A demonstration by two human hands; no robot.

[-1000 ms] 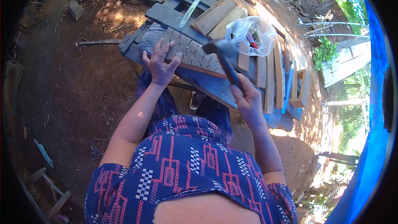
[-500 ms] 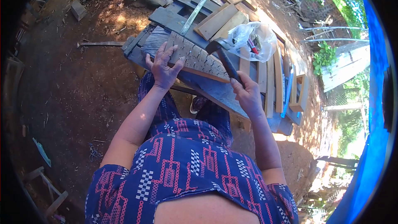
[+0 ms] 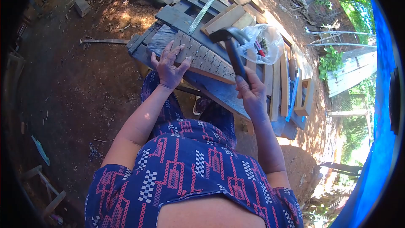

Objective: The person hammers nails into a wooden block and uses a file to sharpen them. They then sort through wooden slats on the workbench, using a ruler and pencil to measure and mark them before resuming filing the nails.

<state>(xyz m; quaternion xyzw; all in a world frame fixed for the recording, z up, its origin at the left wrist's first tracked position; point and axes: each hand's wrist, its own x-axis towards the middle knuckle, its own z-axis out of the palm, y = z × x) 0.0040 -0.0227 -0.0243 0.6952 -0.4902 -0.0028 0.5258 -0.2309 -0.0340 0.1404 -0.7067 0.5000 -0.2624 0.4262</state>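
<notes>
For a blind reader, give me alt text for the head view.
Right hand raises a hammer over a patterned board that the left hand presses onto a workbench outdoors, among wood scraps.

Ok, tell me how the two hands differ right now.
The left hand lies flat with fingers spread on the studded board; the right hand is curled in a fist round the hammer handle. The left hand presses on the workpiece, while the right hand is raised off the bench, with the hammer head up above the board. Both are bare and belong to the same person.
</notes>
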